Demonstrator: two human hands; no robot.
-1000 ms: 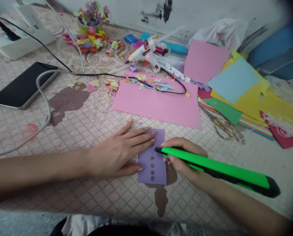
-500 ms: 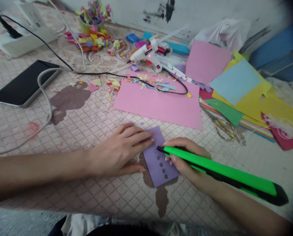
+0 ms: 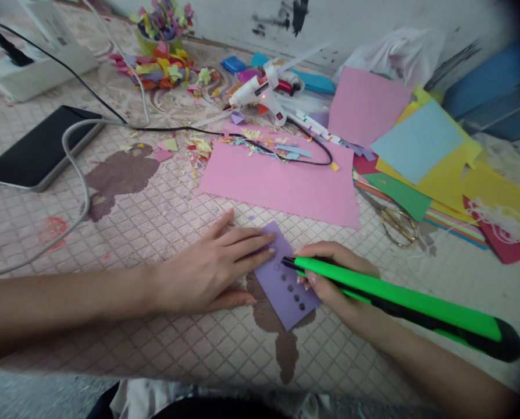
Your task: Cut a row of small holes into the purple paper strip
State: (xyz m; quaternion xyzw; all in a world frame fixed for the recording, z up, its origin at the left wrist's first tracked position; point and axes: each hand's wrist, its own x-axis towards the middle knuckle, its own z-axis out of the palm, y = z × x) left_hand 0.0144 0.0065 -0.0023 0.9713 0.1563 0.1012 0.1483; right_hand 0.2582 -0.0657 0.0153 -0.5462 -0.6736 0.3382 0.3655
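Note:
A purple paper piece (image 3: 274,286) lies on the cloth-covered table in front of me. Down it runs a row of several small dark round spots, with a drawn circle outline above them. My left hand (image 3: 218,265) rests flat with fingers spread, its fingertips pressing the paper's upper left edge. In my right hand (image 3: 336,279) is a green and black utility knife (image 3: 399,299), held like a pen. Its black tip is over the paper, close to the circle outline; I cannot tell whether it touches. My right fingertips are partly hidden behind the knife.
Beyond the hands lies a pink sheet (image 3: 281,189) with paper scraps. A white glue gun (image 3: 260,93) stands behind it. Gold-handled scissors (image 3: 397,226) and coloured papers (image 3: 421,142) are at right. At left are a black phone-like slab (image 3: 39,148), cables and a power strip (image 3: 37,73).
The purple paper has turned slightly, its lower end swinging right. My right hand and the knife have shifted a little to the right, and my left index finger is lifted further out.

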